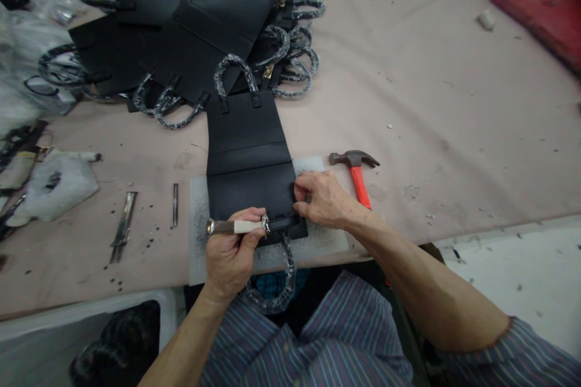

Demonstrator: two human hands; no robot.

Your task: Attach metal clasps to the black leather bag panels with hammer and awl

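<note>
A black bag panel point(247, 157) with plastic-wrapped handles lies unfolded across a grey board point(320, 242). My left hand point(231, 260) is closed around a short hand tool point(233, 227) with a brown and white handle and a metal end cap. The tool lies crosswise over the panel's near part; small shiny metal shows at its right end, beside a black strap point(281, 224). At the panel's right edge, my right hand point(324, 196) has its thumb and fingers drawn together on the edge. The near wrapped handle point(288, 278) hangs over the table edge.
A claw hammer point(358, 175) with a red handle lies right of the board. To the left are a pronged metal tool point(123, 227) and a thin metal rod point(175, 205). More black bag pieces point(158, 54) are heaped behind. A bin point(167, 308) stands below the table edge.
</note>
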